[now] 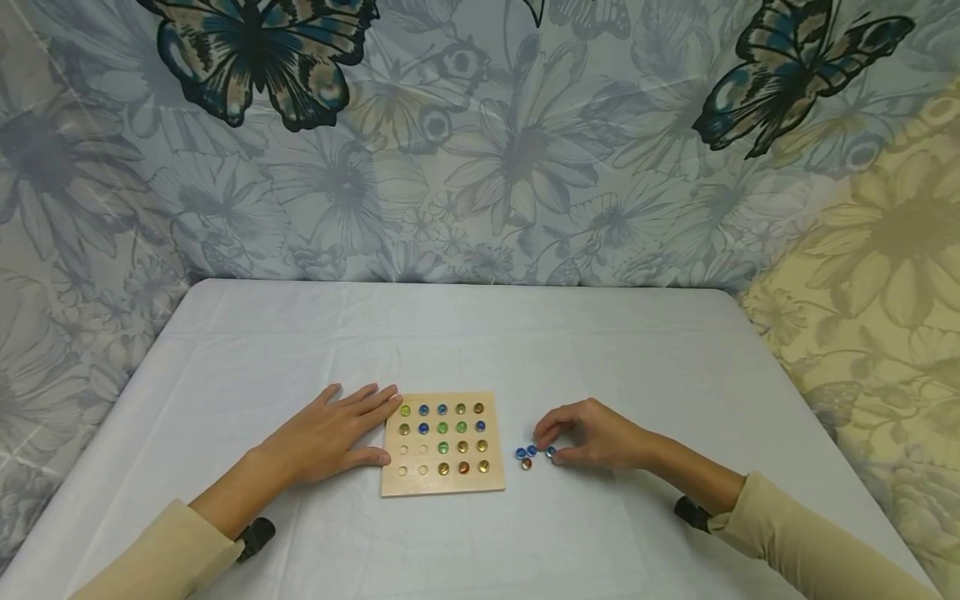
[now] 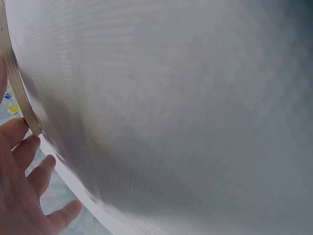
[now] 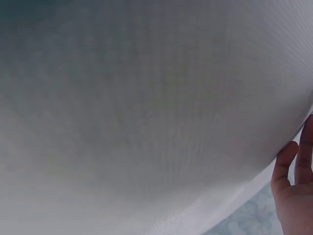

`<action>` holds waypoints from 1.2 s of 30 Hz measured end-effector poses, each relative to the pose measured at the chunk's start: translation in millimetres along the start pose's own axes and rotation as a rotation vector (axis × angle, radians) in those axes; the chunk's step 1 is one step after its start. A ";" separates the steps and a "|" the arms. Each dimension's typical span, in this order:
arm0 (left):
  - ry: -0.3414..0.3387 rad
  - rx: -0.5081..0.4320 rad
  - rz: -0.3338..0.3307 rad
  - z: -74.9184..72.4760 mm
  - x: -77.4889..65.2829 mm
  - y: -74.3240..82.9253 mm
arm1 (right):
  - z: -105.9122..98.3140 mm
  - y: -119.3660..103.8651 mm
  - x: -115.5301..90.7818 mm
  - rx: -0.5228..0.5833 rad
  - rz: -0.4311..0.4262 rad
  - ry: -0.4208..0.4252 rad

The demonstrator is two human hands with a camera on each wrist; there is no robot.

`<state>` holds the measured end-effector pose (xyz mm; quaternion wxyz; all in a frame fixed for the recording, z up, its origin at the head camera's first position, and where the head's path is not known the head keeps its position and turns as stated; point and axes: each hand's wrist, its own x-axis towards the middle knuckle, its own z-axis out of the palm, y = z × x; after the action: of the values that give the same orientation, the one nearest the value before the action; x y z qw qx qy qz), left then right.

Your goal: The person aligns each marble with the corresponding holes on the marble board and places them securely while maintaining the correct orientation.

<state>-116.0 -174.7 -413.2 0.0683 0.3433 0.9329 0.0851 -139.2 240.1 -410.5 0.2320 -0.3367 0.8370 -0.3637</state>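
Observation:
A square wooden board [image 1: 442, 483] lies on the table, its rows of hollows mostly filled with green, blue, amber and brown glass marbles. The hollows at its lower left hold no marbles. My left hand [image 1: 333, 437] lies flat with fingers spread, index fingertip and thumb at the board's left edge. In the left wrist view, the fingers [image 2: 41, 176] reach along the board's side edge [image 2: 19, 88]. To the board's right, my right hand [image 1: 600, 437] pinches a blue marble [image 1: 551, 451] between thumb and fingers. Beside it lie loose blue marbles [image 1: 521, 453] and a brown marble [image 1: 526, 464].
A white cloth [image 1: 600, 350] covers the table, whose far edge meets a wall hanging [image 1: 480, 167] with flowers and butterflies. Dark wrist cameras [image 1: 257, 538] sit under both forearms, near the beige sleeves [image 1: 810, 533].

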 end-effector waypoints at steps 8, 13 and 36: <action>-0.012 -0.007 -0.005 -2.5 -1.0 1.2 | 0.5 -1.6 3.6 -0.015 0.001 0.016; -0.023 -0.007 -0.010 -3.1 -1.0 1.6 | -2.0 -5.2 7.7 -0.030 -0.004 0.035; -0.025 -0.016 -0.003 -2.7 -0.7 1.3 | 14.4 -33.1 48.2 0.032 -0.161 0.030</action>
<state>-115.2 -174.5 -410.2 0.0829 0.3424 0.9317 0.0880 -149.1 181.5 -401.2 0.1948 -0.3935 0.8047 -0.3996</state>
